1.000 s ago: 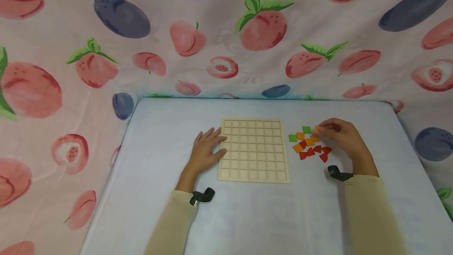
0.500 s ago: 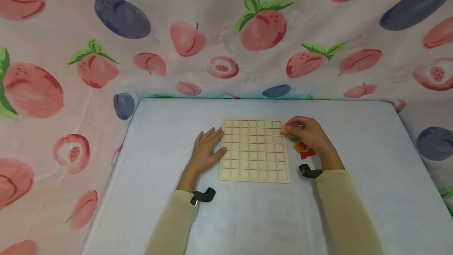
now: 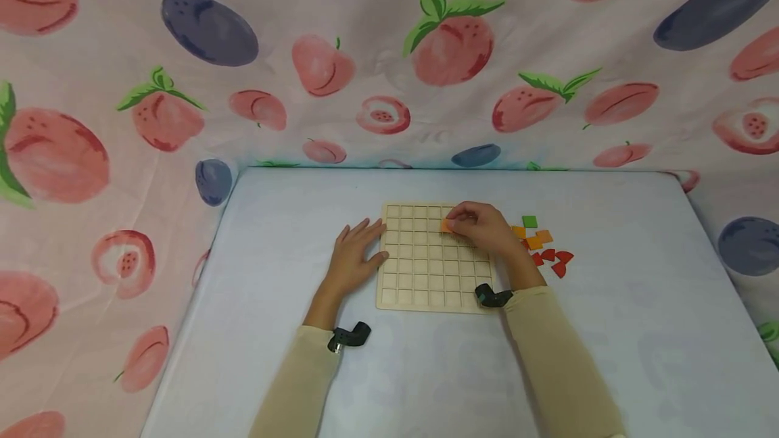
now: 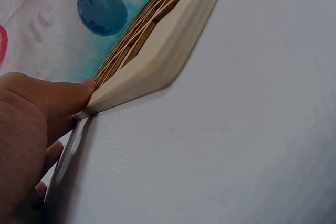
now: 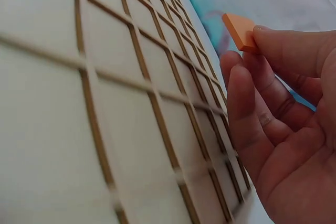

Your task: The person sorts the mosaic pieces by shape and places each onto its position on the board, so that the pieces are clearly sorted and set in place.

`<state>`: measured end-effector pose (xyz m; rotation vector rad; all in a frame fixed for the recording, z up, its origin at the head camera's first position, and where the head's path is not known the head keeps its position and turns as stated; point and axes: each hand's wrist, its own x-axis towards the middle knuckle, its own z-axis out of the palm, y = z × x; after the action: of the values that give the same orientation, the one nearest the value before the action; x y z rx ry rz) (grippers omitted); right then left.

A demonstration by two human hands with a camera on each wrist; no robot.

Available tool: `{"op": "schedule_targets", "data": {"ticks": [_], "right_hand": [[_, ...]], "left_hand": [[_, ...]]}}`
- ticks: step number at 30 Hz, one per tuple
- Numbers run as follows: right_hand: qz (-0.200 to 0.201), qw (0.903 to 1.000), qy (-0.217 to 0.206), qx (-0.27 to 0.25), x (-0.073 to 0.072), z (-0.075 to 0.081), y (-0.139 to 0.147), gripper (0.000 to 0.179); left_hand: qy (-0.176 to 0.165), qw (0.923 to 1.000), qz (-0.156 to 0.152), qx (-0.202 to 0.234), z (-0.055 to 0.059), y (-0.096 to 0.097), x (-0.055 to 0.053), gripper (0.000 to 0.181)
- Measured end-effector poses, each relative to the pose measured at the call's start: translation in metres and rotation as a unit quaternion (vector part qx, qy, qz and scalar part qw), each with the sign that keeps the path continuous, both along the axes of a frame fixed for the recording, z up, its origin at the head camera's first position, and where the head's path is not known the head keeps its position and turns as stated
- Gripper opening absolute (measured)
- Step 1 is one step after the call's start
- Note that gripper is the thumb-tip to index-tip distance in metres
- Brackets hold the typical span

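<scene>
A wooden grid board (image 3: 420, 276) with rows of square recesses lies flat on the table. My left hand (image 3: 353, 259) rests at its left edge, fingers spread and straight; the left wrist view shows the thumb (image 4: 68, 98) touching the board's rim. Above the upper right part of the board, my right hand (image 3: 483, 227) pinches an orange square tile (image 5: 240, 31) between thumb and fingers. In the right wrist view the tile is held up and tilted, apart from the grid.
Right of the board lie loose pieces: a green square tile (image 3: 529, 222), several orange tiles (image 3: 544, 236) and several red rounded pieces (image 3: 559, 269). The right forearm partly covers this group. A fruit-patterned cloth (image 3: 389, 73) rises behind the white table (image 3: 292, 208).
From the loose pieces, my right hand has moved left over the board with the orange tile pinched in it. The left hand has stayed at the board's left edge.
</scene>
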<state>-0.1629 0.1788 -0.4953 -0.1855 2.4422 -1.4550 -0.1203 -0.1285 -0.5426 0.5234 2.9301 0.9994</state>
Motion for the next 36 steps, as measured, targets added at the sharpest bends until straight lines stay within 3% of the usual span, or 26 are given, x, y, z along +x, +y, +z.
{"op": "schedule_targets", "data": {"ticks": [8,19,25,33,36], "right_hand": [[0.008,0.9971,-0.04,-0.065,-0.004,-0.01,-0.036,0.021],[0.011,0.994,-0.032,-0.104,-0.007,-0.018,-0.073,0.017],[-0.015,0.9965,-0.006,-0.082,-0.01,-0.022,-0.085,0.015],[-0.023,0.9995,0.013,0.017,-0.009,-0.022,-0.094,0.014],[-0.021,0.9992,0.011,0.031,-0.008,-0.02,-0.096,0.011]], "left_hand": [[-0.016,0.9998,0.01,0.0,0.0,-0.003,0.0,0.063],[-0.013,0.9998,-0.002,0.014,0.0,-0.001,-0.001,0.063],[-0.001,1.0,-0.005,0.003,-0.001,-0.002,-0.002,0.059],[0.025,0.9996,0.009,-0.009,-0.002,-0.002,0.0,0.051],[0.033,0.9988,0.023,-0.028,-0.002,-0.002,0.001,0.048]]}}
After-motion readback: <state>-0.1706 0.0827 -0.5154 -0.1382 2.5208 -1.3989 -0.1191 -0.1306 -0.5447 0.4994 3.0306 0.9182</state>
